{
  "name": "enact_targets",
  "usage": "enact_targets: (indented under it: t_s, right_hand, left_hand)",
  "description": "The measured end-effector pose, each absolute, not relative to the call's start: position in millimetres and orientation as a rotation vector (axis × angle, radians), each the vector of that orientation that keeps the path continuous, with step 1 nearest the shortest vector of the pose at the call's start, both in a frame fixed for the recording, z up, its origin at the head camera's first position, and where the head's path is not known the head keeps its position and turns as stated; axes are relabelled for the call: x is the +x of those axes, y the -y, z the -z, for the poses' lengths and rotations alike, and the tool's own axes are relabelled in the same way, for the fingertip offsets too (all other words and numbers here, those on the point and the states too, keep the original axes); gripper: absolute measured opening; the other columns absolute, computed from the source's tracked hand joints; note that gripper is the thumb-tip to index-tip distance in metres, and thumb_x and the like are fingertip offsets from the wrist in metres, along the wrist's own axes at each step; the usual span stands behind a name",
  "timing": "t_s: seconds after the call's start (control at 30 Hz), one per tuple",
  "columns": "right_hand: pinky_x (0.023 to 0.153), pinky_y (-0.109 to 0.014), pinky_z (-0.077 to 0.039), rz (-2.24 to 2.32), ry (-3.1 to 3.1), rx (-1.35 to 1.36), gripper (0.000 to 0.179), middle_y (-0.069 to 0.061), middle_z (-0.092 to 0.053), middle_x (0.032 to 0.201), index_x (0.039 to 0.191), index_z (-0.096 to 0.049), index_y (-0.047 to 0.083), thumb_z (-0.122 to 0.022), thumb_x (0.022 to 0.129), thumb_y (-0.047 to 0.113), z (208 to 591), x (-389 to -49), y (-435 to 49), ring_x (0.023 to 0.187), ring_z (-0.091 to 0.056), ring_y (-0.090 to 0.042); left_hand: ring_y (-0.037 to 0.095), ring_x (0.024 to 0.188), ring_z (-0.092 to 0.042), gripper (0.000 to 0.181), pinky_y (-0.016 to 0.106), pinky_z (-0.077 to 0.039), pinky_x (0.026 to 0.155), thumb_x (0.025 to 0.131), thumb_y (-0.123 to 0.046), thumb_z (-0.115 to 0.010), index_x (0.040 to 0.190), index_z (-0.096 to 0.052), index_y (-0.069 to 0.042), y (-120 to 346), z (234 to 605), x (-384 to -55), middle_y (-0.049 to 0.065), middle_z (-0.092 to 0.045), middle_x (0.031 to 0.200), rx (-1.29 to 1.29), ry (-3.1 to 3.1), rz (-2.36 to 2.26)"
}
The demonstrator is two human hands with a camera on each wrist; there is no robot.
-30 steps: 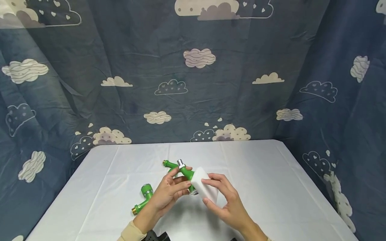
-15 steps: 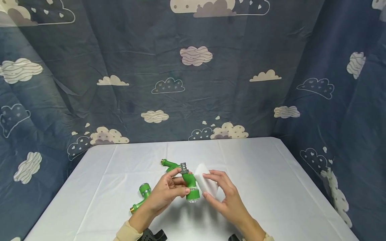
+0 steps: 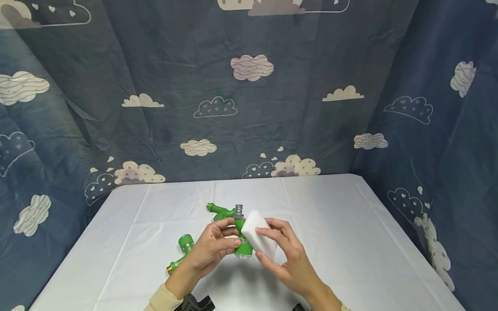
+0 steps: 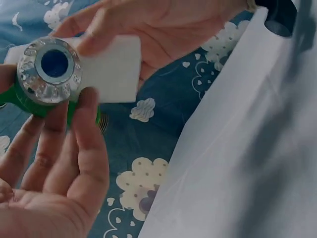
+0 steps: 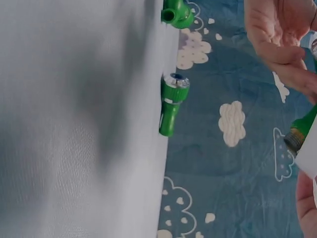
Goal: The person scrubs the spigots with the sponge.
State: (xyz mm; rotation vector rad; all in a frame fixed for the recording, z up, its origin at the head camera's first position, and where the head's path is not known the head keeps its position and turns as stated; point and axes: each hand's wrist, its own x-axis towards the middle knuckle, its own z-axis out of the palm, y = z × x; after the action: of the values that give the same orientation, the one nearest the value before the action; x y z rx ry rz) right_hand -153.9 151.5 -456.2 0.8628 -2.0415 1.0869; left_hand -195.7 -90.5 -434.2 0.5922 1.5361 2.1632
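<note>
In the head view, my left hand point(image 3: 206, 252) pinches a green hose nozzle point(image 3: 244, 249) between thumb and fingers. Its silver connector point(image 3: 239, 211) points up, and its ribbed green collar is at the bottom. My right hand point(image 3: 292, 261) grips a white sponge block point(image 3: 259, 233) with thumb and fingertips, pressed against the nozzle's right side. The left wrist view shows the nozzle's clear ridged end point(image 4: 30, 82) facing the camera, with the sponge point(image 4: 116, 69) behind it. In the right wrist view, a threaded end point(image 5: 294, 140) sticks out beside the sponge point(image 5: 309, 153).
Two more green fittings lie on the white-covered table point(image 3: 350, 242): one with a brass end point(image 3: 171, 268) left of my left wrist, another point(image 3: 218, 210) behind my left hand. A dark blue cloud-print curtain point(image 3: 295, 116) hangs behind and at the sides.
My left hand has turned the nozzle from slanted to nearly upright. The sponge, slightly apart from it half a second ago, has moved left against it.
</note>
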Motion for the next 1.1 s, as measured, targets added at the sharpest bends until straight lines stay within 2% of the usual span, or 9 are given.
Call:
enact_targets:
  t_s: [0.13,0.3,0.4,0.57,0.7,0.83,0.97,1.1]
  right_hand:
    - [0.094,-0.025,-0.058,-1.068,2.092,0.737,0.06,-0.01,-0.059,0.143,0.14,-0.068,0.019,-0.087,0.084,0.005,456,-156,-155,0.126,-0.062,-0.023]
    - [0.087,-0.038,-0.062,-1.025,2.16,0.535,0.062,-0.01,-0.058,0.142,0.141,-0.068,0.022,-0.087,0.084,0.005,457,-161,-161,0.125,-0.064,-0.025]
    - [0.084,-0.038,-0.061,-1.035,2.154,0.469,0.062,-0.009,-0.059,0.142,0.14,-0.068,0.023,-0.087,0.085,0.004,456,-161,-162,0.124,-0.063,-0.024]
    - [0.088,-0.024,-0.053,-1.173,2.078,0.52,0.061,-0.006,-0.06,0.143,0.14,-0.067,0.021,-0.085,0.084,0.003,450,-154,-158,0.127,-0.059,-0.015]
    - [0.093,-0.019,-0.053,-1.149,2.048,0.653,0.062,-0.011,-0.058,0.143,0.14,-0.066,0.016,-0.085,0.082,0.003,448,-151,-152,0.126,-0.059,-0.017]
    - [0.094,-0.025,-0.058,-1.083,2.086,0.626,0.063,-0.012,-0.057,0.143,0.141,-0.066,0.018,-0.086,0.083,0.005,452,-156,-151,0.125,-0.061,-0.022]
    - [0.087,-0.037,-0.059,-1.05,2.152,0.471,0.059,-0.013,-0.058,0.139,0.14,-0.067,0.021,-0.086,0.086,0.007,457,-164,-158,0.124,-0.062,-0.026]
    - [0.085,-0.032,-0.053,-1.173,2.183,0.351,0.057,-0.007,-0.061,0.139,0.14,-0.068,0.024,-0.085,0.088,0.006,457,-165,-165,0.121,-0.059,-0.017]
  left_hand:
    - [0.014,0.104,-0.075,0.046,0.036,-0.067,0.092,0.094,0.003,-0.067,0.14,-0.062,-0.003,91,434,-195,0.002,-0.074,0.117,0.685,-1.42,-2.183]
    - [0.014,0.108,-0.074,0.045,0.042,-0.065,0.097,0.096,0.003,-0.063,0.139,-0.067,-0.01,93,432,-194,0.002,-0.074,0.128,0.75,-1.314,-2.22]
    - [0.011,0.107,-0.073,0.045,0.038,-0.065,0.096,0.098,0.003,-0.06,0.138,-0.069,-0.015,95,432,-194,-0.001,-0.073,0.131,0.751,-1.283,-2.245]
    - [0.01,0.1,-0.074,0.043,0.031,-0.066,0.091,0.099,0.003,-0.058,0.134,-0.066,-0.022,91,434,-194,-0.005,-0.071,0.119,0.633,-1.259,-2.306]
    - [0.01,0.101,-0.074,0.037,0.029,-0.066,0.089,0.1,0.001,-0.061,0.131,-0.059,-0.018,84,435,-192,-0.004,-0.071,0.112,0.587,-1.28,-2.302]
    - [0.009,0.1,-0.073,0.03,0.027,-0.065,0.09,0.099,0.0,-0.059,0.124,-0.064,-0.015,80,435,-190,-0.003,-0.072,0.113,0.596,-1.295,-2.33]
    - [0.01,0.096,-0.075,0.034,0.028,-0.065,0.09,0.098,0.001,-0.055,0.122,-0.07,-0.017,81,433,-190,-0.003,-0.073,0.113,0.592,-1.281,-2.413]
    - [0.013,0.091,-0.079,0.039,0.026,-0.065,0.085,0.1,0.002,-0.051,0.121,-0.075,-0.02,87,433,-192,-0.003,-0.073,0.113,0.635,-1.292,-2.448]
